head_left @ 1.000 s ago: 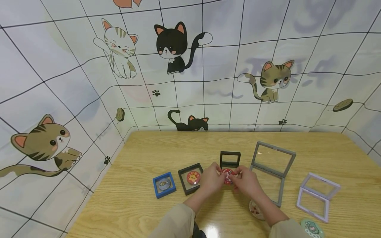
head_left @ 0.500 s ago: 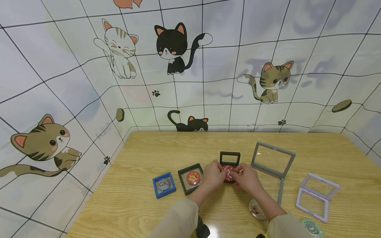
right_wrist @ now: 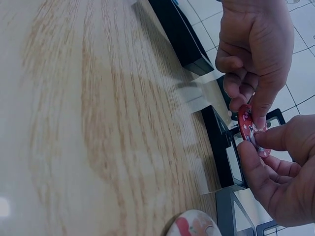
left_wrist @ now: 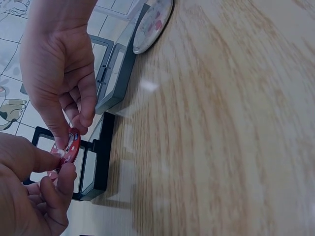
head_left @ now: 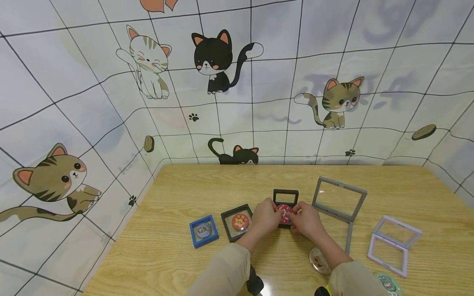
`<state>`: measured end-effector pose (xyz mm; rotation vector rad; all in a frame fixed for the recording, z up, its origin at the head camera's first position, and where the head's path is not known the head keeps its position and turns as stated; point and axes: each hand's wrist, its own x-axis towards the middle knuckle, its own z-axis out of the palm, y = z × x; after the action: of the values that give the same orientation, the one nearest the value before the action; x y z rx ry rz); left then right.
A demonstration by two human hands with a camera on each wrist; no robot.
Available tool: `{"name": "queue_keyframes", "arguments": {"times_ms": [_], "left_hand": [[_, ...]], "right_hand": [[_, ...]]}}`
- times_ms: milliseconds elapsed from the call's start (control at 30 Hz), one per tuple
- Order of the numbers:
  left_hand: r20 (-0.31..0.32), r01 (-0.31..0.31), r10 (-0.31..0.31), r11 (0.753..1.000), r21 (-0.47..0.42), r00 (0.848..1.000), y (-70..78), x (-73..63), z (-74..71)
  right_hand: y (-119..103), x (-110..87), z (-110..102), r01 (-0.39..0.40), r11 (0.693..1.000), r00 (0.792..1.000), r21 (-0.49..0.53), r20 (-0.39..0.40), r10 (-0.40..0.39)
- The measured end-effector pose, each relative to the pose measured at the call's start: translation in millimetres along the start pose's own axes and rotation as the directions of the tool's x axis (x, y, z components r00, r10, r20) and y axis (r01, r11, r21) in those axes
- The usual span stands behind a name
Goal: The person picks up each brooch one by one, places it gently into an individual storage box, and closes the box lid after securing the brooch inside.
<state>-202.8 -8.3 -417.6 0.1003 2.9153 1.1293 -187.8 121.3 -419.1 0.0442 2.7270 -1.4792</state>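
A round red badge [head_left: 284, 213] with a white and pink print is pinched between both hands. My left hand [head_left: 265, 218] holds its left edge with thumb and fingers, and my right hand [head_left: 307, 222] holds its right edge. Directly beneath is a small black display case [head_left: 286, 191], standing open with its lid raised at the back. In the left wrist view the badge [left_wrist: 74, 151] is tilted above the lower half of the black case [left_wrist: 102, 169]. From the right wrist view, the badge [right_wrist: 244, 123] sits over the case too; whether it touches is unclear.
Left of the hands lie a blue case [head_left: 192, 234] and a dark grey case [head_left: 226, 226], each with a badge inside. To the right stand an open grey case [head_left: 322, 190] and an open lilac case [head_left: 389, 262]. A cream badge [head_left: 319, 261] and green badge [head_left: 388, 283] lie nearer.
Both hands have moved slightly away from the body with the red badge, bringing it over the black case. The case's front edge now shows below the badge. Other things stay put.
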Motion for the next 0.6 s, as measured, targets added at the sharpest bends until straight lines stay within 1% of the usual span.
{"name": "queue_keyframes", "arguments": {"times_ms": [233, 367, 600], "left_hand": [[-0.023, -0.005, 0.007, 0.997, 0.071, 1.0, 1.9, 2.3, 3.7], [-0.034, -0.004, 0.008, 0.993, 0.117, 0.999, 2.8, 3.1, 6.1], [-0.045, -0.015, 0.021, 0.99, 0.137, 0.999, 2.4, 4.8, 10.0]], "right_hand": [[4.4, 1.6, 2.3, 0.014, 0.999, 1.0, -0.033, -0.014, -0.014], [7.9, 2.9, 3.9, 0.009, 0.999, 1.0, -0.037, -0.016, -0.009], [10.0, 5.0, 4.4, 0.003, 0.999, 1.0, -0.047, -0.019, -0.004]]}}
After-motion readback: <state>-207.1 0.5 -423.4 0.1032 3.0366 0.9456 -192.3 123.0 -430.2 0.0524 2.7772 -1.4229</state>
